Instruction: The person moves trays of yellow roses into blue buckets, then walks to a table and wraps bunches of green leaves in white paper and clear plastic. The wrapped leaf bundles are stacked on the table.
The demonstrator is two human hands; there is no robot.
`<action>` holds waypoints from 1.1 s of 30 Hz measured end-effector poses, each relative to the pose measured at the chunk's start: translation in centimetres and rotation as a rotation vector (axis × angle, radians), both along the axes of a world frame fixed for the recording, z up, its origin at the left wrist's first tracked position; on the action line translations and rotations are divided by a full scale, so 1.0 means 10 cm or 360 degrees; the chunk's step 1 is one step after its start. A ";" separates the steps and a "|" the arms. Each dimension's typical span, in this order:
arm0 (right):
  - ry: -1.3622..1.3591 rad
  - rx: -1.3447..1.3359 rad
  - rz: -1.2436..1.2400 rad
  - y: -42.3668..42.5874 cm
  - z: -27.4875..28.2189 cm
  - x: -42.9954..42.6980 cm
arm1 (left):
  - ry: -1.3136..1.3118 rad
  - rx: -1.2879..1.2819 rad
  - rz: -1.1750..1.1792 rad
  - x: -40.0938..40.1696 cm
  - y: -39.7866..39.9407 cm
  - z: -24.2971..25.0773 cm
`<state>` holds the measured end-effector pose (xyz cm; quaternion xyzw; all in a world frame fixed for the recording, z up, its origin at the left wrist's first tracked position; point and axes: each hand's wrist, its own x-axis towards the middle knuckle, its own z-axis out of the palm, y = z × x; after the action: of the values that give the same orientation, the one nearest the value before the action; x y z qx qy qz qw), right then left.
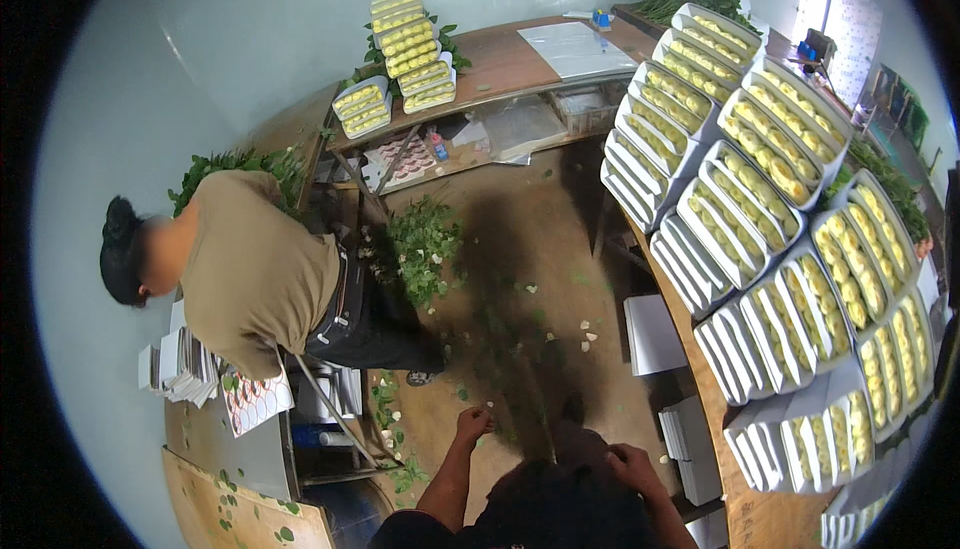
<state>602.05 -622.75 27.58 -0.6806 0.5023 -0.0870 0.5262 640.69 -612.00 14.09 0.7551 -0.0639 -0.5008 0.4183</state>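
Note:
My left hand (475,426) hangs over the dirt floor with its fingers curled; whether it holds something small cannot be told. Beside my dark clothing is my right hand (631,466), fingers bent near the thigh, and no object shows in it. Neither hand touches a table. Nearest on the right, bundles of pale yellow roses wrapped in white card (814,309) stand piled along a wooden table (686,339). Loose petals (586,337) and green leaves lie on the floor ahead of me.
A co-worker in a brown shirt (255,271) leans over the left bench. Cut leafy stems (427,249) heap on the floor behind them. More wrapped roses (409,39) and a plastic sheet (576,49) rest on the far table. Stacked white boards (654,335) stand under the right table.

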 end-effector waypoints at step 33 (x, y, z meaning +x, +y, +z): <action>-0.0050 0.0145 0.0314 -5.82 -0.31 5.03 | -0.0381 -0.0701 0.0553 5.29 -5.80 1.33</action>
<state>652.38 -680.94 24.45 -0.7006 0.4280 -0.0225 0.5706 693.63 -669.95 27.38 0.6994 -0.0898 -0.3034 0.6409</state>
